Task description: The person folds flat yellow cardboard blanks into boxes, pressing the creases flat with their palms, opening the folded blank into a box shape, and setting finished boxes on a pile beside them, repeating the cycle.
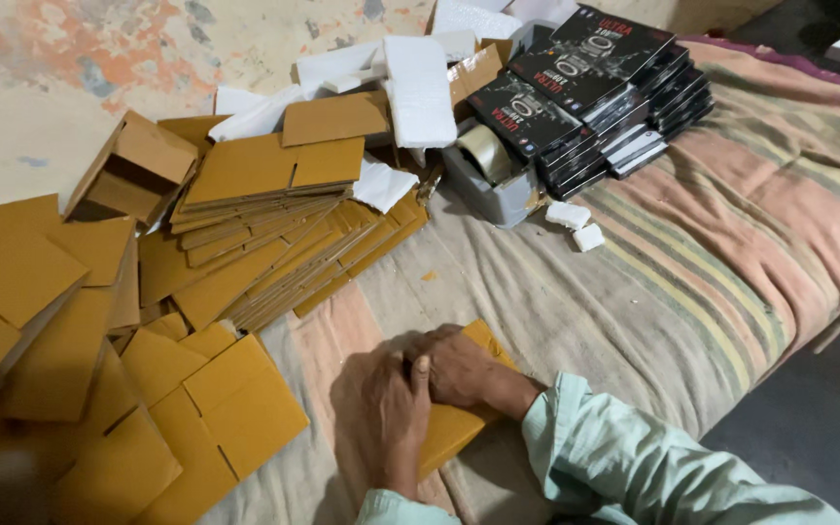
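Observation:
Both my hands press down on a small yellow-brown cardboard box lying on the striped blanket near the bottom centre. My left hand rests flat on the box's near left part. My right hand lies across its top, fingers curled over the far edge, touching my left thumb. Most of the box is hidden under the hands.
Flat folded cardboard blanks spread in heaps to the left, with one open box behind. A stack of black printed cartons, a grey tray with a tape roll and white foam pieces lie at the back.

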The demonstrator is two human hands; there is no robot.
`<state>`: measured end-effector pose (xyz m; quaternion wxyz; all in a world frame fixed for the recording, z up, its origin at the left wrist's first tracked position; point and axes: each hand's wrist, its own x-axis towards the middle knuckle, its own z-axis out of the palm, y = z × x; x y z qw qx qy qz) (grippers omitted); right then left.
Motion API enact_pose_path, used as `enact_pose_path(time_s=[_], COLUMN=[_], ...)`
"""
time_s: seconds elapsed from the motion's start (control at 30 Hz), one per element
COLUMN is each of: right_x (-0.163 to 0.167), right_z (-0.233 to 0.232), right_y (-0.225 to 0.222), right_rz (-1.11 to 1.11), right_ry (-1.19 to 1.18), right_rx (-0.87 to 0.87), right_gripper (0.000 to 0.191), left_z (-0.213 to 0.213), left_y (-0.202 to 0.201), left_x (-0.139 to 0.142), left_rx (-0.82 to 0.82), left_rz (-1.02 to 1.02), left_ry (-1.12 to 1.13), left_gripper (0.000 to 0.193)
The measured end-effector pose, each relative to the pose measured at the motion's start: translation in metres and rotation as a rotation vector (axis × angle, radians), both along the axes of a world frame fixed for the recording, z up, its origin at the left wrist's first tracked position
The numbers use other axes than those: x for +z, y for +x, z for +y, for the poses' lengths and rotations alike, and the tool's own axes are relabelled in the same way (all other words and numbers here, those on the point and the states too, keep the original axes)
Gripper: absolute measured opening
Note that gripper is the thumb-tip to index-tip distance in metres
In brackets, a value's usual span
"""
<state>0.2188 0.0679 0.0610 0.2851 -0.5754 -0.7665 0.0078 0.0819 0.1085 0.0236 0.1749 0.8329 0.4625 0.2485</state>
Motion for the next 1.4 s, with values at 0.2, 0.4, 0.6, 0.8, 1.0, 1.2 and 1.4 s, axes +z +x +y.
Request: enact_pose_path(time_s=[0.2,0.4,0.6,0.8,1.0,1.2,1.4], right_x=[-0.006,0.012,0.006,-0.001,0.013,0.006,0.004], right_z=[-0.007,-0.056,-0.093,-0.087,-0.102,-0.090,-0.103], right_y=[0.019,0.035,0.004,0.008,0.051,0.011,0.027], right_rz=[-0.120,-0.035,-0.315,-0.251,-0.196,-0.283,-0.193], right_ry=[-0.163,-0.259,-0.102,-0.067,-0.220,-0.144,-0.116], right_rx=[-0.103,-0.243,0.046,0.104,-0.039,0.138,0.063], right_gripper=[0.028,0.082,0.108,0.105,0.109,0.103,0.090], left_z=[-0.003,-0.042,-0.067,-0.053,-0.044,-0.054,-0.047], left_y=[0.003,-0.029,-0.039,-0.061,-0.081,-0.046,-0.074], left_x=[0.009,0.054,0.052,-0.008,-0.027,-0.023,-0.043], left_rx=[0.065,-0.157,-0.299,-0.371,-0.262,-0.270,-0.240], left_rz=[0.288,0.189,0.518,0.056,0.182,0.441,0.144], left_ry=[-0.228,0.072,-0.152,0.100,0.227,0.047,0.467], left_gripper=[0.068,0.089,0.119,0.114,0.118,0.117,0.107])
